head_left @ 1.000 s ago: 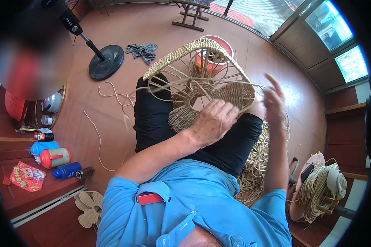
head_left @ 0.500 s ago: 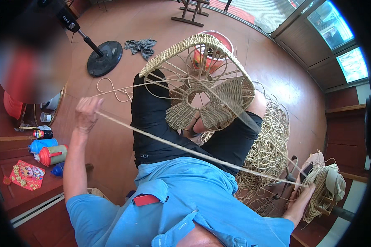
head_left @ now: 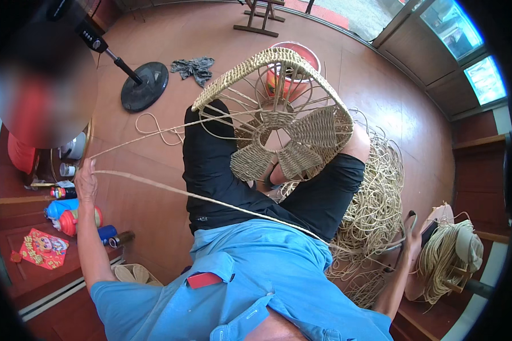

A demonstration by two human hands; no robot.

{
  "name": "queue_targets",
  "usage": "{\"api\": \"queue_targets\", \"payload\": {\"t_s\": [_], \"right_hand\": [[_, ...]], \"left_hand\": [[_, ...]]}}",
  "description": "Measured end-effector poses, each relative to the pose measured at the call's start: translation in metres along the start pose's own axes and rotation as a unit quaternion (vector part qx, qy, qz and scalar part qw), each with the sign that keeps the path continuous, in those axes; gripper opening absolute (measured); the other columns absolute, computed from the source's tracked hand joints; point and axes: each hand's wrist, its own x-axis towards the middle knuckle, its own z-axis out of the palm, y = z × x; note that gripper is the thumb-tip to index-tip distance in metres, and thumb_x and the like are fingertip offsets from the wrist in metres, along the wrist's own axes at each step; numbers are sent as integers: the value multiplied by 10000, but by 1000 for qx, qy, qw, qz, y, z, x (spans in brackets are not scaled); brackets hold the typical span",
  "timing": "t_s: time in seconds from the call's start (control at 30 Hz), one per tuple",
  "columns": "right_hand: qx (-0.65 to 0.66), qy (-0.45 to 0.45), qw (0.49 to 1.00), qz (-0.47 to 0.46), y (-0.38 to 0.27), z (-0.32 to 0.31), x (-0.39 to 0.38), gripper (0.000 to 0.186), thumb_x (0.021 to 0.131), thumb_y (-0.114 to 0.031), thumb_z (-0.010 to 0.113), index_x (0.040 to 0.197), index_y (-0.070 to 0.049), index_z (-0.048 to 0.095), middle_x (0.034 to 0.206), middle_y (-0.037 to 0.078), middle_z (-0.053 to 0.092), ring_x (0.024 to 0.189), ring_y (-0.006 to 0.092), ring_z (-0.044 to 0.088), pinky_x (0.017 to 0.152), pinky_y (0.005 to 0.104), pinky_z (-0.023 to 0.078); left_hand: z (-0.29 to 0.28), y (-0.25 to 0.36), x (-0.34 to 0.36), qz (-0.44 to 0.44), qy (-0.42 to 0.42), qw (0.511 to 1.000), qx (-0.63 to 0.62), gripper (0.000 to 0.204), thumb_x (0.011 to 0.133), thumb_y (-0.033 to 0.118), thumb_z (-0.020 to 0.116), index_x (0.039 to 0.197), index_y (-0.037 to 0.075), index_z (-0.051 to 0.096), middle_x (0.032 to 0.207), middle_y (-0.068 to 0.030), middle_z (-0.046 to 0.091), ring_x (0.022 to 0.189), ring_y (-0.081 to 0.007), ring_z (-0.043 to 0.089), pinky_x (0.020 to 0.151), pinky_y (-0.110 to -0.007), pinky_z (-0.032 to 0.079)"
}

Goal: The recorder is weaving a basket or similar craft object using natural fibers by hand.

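A half-woven petal-patterned frame [head_left: 310,128] with a braided rim rests on my knees, spokes exposed at the top. My left hand [head_left: 86,181] is raised out to the left, closed on a pale cord [head_left: 170,186] that stretches from the frame to it and back across my body. My right hand [head_left: 411,238] is low at the right, fingers curled where the cord runs, beside a dark bar-like object; its exact grip is hard to see. A large tangled pile of cord [head_left: 375,199] lies beside my right leg.
A fan base [head_left: 144,88], grey rag [head_left: 192,69] and red bucket [head_left: 296,57] are ahead. A blurred person [head_left: 40,96] is at upper left, bottles [head_left: 65,210] below. A bundled cord coil [head_left: 446,258] is at right, a wooden stand [head_left: 259,20] at the back.
My left hand has left the frame and pulled cord out to the far left, moving lower in the last half second. My right hand has dropped from beside the frame to the lower right.
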Motion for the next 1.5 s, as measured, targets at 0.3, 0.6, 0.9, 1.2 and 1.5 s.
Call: {"api": "queue_targets", "payload": {"t_s": [0.3, 0.6, 0.9, 1.2, 1.5], "right_hand": [[140, -44, 785, -602, -529, 220, -121, 220, 910, -44, 785, 1108, -69, 694, 1164, 89, 770, 1057, 293, 732, 924, 413, 577], [83, -87, 778, -617, -579, 283, -123, 175, 939, -105, 691, 1074, -79, 582, 905, 92, 713, 930, 296, 724, 850, 431, 571], [114, -146, 830, -526, -587, 276, -122, 255, 998, -275, 754, 1099, -115, 584, 819, 118, 727, 837, 359, 765, 733, 497, 589], [93, -22, 835, -541, -598, 296, -134, 273, 929, -122, 701, 1158, -77, 559, 709, 85, 691, 683, 295, 753, 664, 440, 589], [42, -16, 863, -503, -608, 305, -145, 599, 904, -83, 698, 1464, 16, 509, 889, 147, 732, 750, 339, 761, 667, 440, 608]], "left_hand": [[-14, -40, 7, -47, -14, 999, -10, 265, 1174, 310, 514, 1182, 70, 628, 1012, -345, 695, 996, -584, 652, 776, -639, 489], [-43, -84, -19, -99, -15, 995, 30, 275, 1173, 305, 513, 1187, 65, 649, 987, -346, 705, 962, -593, 656, 789, -647, 489], [-86, -168, -12, -158, -90, 981, 64, 397, 1028, 389, 682, 1003, 0, 761, 958, -303, 723, 924, -507, 703, 816, -575, 515], [-77, -152, 38, -95, -154, 983, 18, 314, 859, 257, 803, 1032, 0, 749, 976, -239, 757, 968, -450, 728, 913, -498, 572], [-28, 227, 3, 135, -49, 982, -124, 147, 973, 187, 764, 1071, 79, 776, 1066, -124, 773, 1059, -363, 698, 965, -486, 515]]}}
